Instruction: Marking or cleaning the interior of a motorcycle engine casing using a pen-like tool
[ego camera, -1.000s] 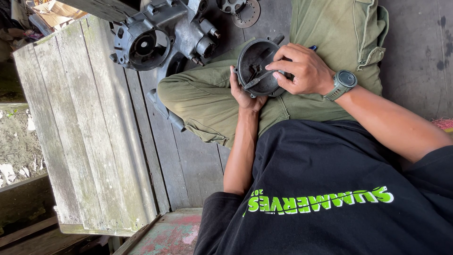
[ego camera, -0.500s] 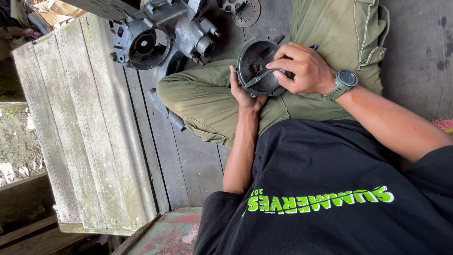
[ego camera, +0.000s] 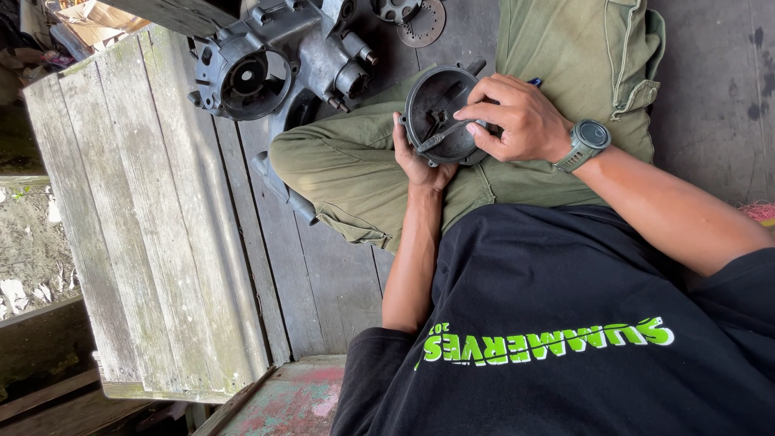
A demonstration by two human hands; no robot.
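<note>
A person sits on a weathered plank floor [ego camera: 161, 242] with legs folded in olive-green trousers [ego camera: 557, 48], and both hands meet over the lap. The left hand [ego camera: 416, 157] cups a round, dark, dish-shaped engine cover [ego camera: 440, 113] from below and behind, its fingers closed around the near rim so that the open face of the cover tilts toward the camera. The right hand [ego camera: 517, 121], with a grey-green wristwatch [ego camera: 588, 139] on its wrist, lies over the cover's right edge. Its fingers are pinched together on a thin grey tool [ego camera: 448, 136], whose tip reaches into the hollow of the cover near the centre. The cover rests just above the knee, touching both hands and held clear of the floor.

Beyond the knee, on the planks, stands a grey cast engine casing [ego camera: 274, 64] with a large round bore facing outward. Near it, at the top edge, lie a small gear and a perforated metal disc [ego camera: 424, 24]. The casing sits well apart from the hands.
</note>
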